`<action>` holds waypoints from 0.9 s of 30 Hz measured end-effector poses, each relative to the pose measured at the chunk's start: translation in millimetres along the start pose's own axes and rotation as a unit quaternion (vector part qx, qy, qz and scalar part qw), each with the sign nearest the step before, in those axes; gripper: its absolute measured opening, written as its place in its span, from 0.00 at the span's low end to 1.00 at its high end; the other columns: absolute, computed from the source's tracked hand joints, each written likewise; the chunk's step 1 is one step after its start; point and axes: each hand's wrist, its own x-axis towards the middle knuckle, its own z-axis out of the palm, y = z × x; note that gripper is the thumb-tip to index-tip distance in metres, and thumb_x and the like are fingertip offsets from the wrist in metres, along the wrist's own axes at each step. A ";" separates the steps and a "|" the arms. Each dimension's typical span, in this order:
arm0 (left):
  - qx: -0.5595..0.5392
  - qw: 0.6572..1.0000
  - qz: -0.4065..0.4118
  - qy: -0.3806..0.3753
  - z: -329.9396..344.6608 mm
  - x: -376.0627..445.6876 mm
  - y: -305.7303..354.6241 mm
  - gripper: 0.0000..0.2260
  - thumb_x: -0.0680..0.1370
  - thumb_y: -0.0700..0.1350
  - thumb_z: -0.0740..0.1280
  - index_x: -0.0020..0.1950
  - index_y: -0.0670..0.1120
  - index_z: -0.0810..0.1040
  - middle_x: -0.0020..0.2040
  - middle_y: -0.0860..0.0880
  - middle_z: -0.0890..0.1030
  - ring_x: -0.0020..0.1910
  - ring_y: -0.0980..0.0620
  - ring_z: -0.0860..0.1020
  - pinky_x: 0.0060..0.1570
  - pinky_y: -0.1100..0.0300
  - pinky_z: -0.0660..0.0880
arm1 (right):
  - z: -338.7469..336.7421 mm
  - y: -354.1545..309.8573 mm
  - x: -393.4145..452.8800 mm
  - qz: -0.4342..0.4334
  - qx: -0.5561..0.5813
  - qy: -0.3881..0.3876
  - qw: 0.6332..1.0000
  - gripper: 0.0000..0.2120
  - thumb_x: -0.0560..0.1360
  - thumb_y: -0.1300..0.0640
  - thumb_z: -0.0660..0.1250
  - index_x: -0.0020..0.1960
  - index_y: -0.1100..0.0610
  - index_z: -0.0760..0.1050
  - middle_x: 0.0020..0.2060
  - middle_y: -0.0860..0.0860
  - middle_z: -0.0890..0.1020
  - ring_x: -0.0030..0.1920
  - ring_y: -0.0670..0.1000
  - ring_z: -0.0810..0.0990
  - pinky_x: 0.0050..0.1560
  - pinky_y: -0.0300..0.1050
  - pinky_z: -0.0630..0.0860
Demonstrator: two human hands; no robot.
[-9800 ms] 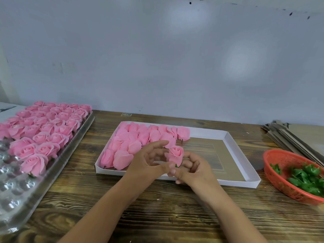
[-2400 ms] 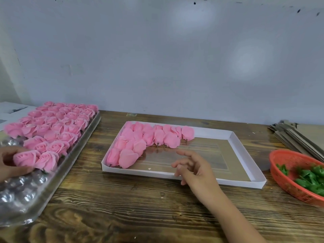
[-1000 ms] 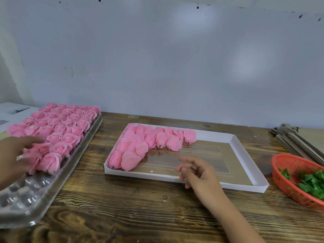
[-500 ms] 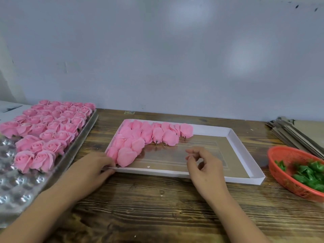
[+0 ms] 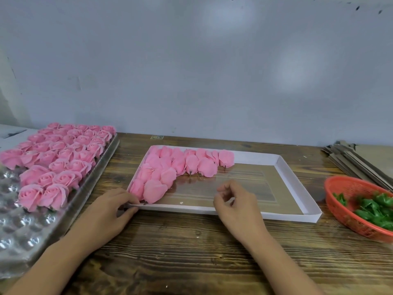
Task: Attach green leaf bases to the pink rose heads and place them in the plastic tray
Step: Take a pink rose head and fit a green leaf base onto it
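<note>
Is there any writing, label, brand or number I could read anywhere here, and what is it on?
No text can be read in this view.
A small sticker or tag on the wooden table at the wall: it bears marks, too small and blurred to read.
A white sheet at the far left: a dark smudge, not legible.
The white box, clear plastic tray and orange basket show no lettering.

No legible text — labels, numbers, none
</note>
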 end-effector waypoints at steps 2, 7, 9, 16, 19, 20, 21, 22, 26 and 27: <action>-0.008 1.000 0.006 0.005 0.4 -0.7 0.9 0.15 0.71 0.38 0.78 0.43 0.59 0.81 0.42 0.59 0.81 0.45 0.59 0.79 0.45 0.63 0.74 | 8.6 -9.7 3.7 0.004 -0.028 -0.018 0.999 0.03 0.73 0.47 0.66 0.42 0.44 0.73 0.37 0.40 0.80 0.41 0.38 0.77 0.41 0.38 0.73; -0.011 0.999 0.021 0.024 3.1 -1.2 -2.4 0.20 0.70 0.39 0.79 0.42 0.64 0.77 0.41 0.60 0.81 0.44 0.59 0.79 0.45 0.59 0.77 | 43.5 -44.3 15.9 0.018 -0.051 -0.096 0.994 0.13 0.72 0.42 0.66 0.36 0.49 0.72 0.31 0.43 0.77 0.34 0.42 0.75 0.35 0.41 0.69; -0.014 0.999 0.029 0.028 3.9 -1.6 -2.9 0.20 0.70 0.39 0.79 0.42 0.65 0.77 0.41 0.61 0.80 0.45 0.60 0.79 0.45 0.59 0.77 | 61.7 -58.7 23.2 0.053 -0.036 -0.155 0.986 0.15 0.72 0.42 0.67 0.33 0.50 0.72 0.29 0.45 0.75 0.32 0.44 0.75 0.34 0.41 0.69; -0.015 0.999 0.042 0.031 5.8 -3.3 -4.8 0.13 0.70 0.37 0.79 0.43 0.54 0.82 0.42 0.59 0.79 0.45 0.60 0.78 0.45 0.60 0.76 | 109.2 -94.6 38.3 0.123 -0.007 -0.169 0.978 0.10 0.74 0.51 0.65 0.50 0.56 0.72 0.45 0.53 0.77 0.47 0.54 0.78 0.46 0.47 0.75; -0.009 0.999 0.042 0.025 5.2 -2.8 -5.3 0.12 0.70 0.39 0.79 0.43 0.55 0.82 0.42 0.60 0.79 0.45 0.61 0.77 0.43 0.62 0.75 | 116.6 -99.1 40.1 0.165 0.009 -0.143 0.976 0.09 0.74 0.53 0.65 0.51 0.57 0.74 0.48 0.55 0.79 0.49 0.54 0.79 0.49 0.49 0.78; -0.007 0.999 0.041 0.024 4.9 -2.8 -5.4 0.12 0.70 0.39 0.79 0.43 0.56 0.82 0.42 0.61 0.79 0.45 0.62 0.77 0.43 0.62 0.75 | 118.3 -99.6 41.0 0.169 0.010 -0.138 0.976 0.09 0.74 0.54 0.65 0.51 0.57 0.74 0.48 0.55 0.79 0.49 0.54 0.79 0.49 0.48 0.78; -0.007 0.999 0.041 0.024 4.6 -3.0 -5.3 0.13 0.71 0.40 0.79 0.43 0.56 0.81 0.43 0.61 0.79 0.45 0.62 0.77 0.43 0.61 0.76 | 119.4 -100.3 41.6 0.172 0.009 -0.136 0.976 0.08 0.74 0.54 0.65 0.50 0.57 0.74 0.48 0.55 0.79 0.48 0.54 0.79 0.48 0.47 0.77; -0.007 0.999 0.041 0.024 4.6 -3.0 -5.4 0.13 0.71 0.40 0.79 0.43 0.57 0.81 0.43 0.62 0.79 0.46 0.62 0.77 0.43 0.60 0.76 | 119.8 -101.0 41.8 0.175 0.011 -0.137 0.975 0.08 0.73 0.55 0.66 0.49 0.56 0.73 0.47 0.54 0.79 0.48 0.53 0.79 0.46 0.46 0.77; -0.011 0.999 0.041 0.030 4.8 -3.7 -5.3 0.14 0.71 0.41 0.79 0.44 0.59 0.80 0.44 0.62 0.79 0.47 0.62 0.77 0.45 0.59 0.77 | 114.6 -98.3 46.8 0.199 0.044 -0.169 0.964 0.10 0.69 0.55 0.68 0.48 0.57 0.73 0.44 0.53 0.77 0.46 0.51 0.77 0.41 0.43 0.74; -0.012 0.999 0.040 0.032 4.6 -4.0 -5.2 0.14 0.71 0.41 0.79 0.44 0.59 0.80 0.43 0.62 0.79 0.47 0.62 0.77 0.45 0.58 0.78 | 111.2 -96.0 48.5 0.200 0.052 -0.182 0.961 0.09 0.69 0.55 0.68 0.46 0.56 0.73 0.42 0.52 0.76 0.44 0.50 0.76 0.42 0.43 0.74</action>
